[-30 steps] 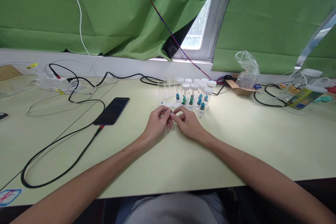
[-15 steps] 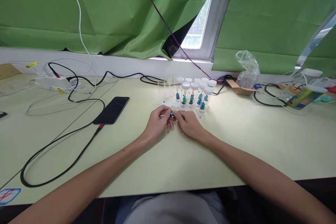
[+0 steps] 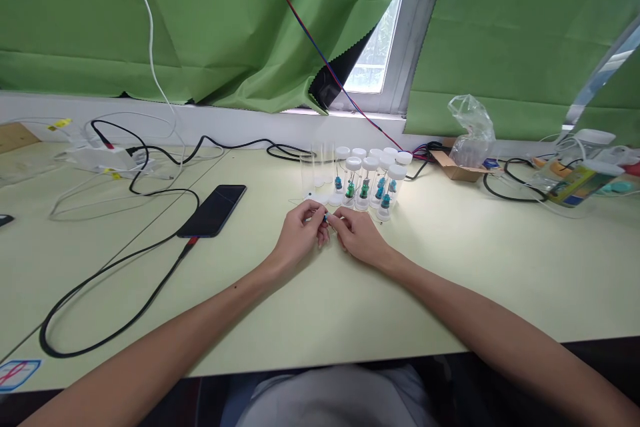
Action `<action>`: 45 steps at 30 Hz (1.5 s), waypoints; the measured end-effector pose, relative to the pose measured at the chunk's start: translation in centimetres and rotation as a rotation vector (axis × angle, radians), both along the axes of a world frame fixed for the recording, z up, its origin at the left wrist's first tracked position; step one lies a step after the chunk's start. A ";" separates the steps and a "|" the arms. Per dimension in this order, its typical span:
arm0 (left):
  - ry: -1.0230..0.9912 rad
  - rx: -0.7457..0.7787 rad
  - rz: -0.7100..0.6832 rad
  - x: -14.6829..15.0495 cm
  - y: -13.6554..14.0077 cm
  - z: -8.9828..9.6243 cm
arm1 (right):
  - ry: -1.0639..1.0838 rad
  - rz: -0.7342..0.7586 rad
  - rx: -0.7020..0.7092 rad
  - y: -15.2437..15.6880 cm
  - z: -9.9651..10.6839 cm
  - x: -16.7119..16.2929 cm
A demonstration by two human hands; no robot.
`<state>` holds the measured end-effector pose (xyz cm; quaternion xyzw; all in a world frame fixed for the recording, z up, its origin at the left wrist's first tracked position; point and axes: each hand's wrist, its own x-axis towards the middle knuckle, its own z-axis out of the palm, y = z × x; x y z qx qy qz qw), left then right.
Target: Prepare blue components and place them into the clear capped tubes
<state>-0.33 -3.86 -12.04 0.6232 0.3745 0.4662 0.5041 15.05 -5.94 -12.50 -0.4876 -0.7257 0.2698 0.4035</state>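
My left hand (image 3: 300, 230) pinches a small blue piece (image 3: 326, 217) between thumb and fingers. It is too small and too covered by fingertips to tell its kind. My right hand (image 3: 363, 233) meets it from the other side, its thumb and finger closed at the piece. Just beyond the hands stand several clear tubes (image 3: 384, 203) with white caps, holding small blue or green pieces on thin stems. Uncapped clear tubes (image 3: 307, 177) stand to their left, behind my left hand. Near their bases lie white caps, partly hidden by my fingers.
A black phone (image 3: 213, 211) lies on the left, its black cable (image 3: 125, 255) looping over the table (image 3: 320, 320). A white power strip (image 3: 105, 155) sits farther back. At the back right are a cardboard box (image 3: 457, 170) with a plastic bag and a labelled container (image 3: 583, 185).
My right index finger and thumb have shifted slightly at the blue piece, and the piece has turned a little. My left hand stays almost where it was.
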 end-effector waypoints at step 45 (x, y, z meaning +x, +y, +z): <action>0.016 0.026 0.004 0.0 -0.1 0.1 | 0.030 -0.020 0.006 0.0 0.0 0.0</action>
